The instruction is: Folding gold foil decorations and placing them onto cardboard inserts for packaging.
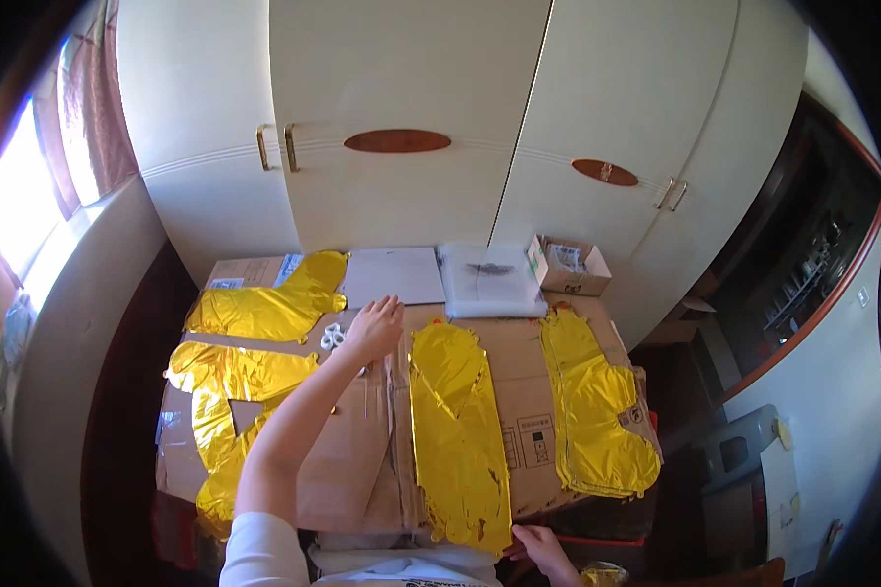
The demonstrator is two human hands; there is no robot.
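A long, flat gold foil balloon (450, 411) lies lengthwise on the cardboard-covered table in front of me. Its near right corner is pinched by my right hand (543, 550), low at the table's front edge. My left hand (374, 328) reaches out over the table, left of the balloon's far end, fingers stretched forward and holding nothing that I can see. Just left of that hand sits a small bundle of white rings or coils (332, 338). A thin stick-like piece (365, 399) shows below the wrist.
More flat gold balloons lie around: one at far left (264, 308), one partly behind my left arm (220, 391), another at right (602, 421). Along the back are a pale sheet (394, 274), a clear plastic packet (489, 284) and a small open box (570, 266), before tall cream cupboards (401, 196).
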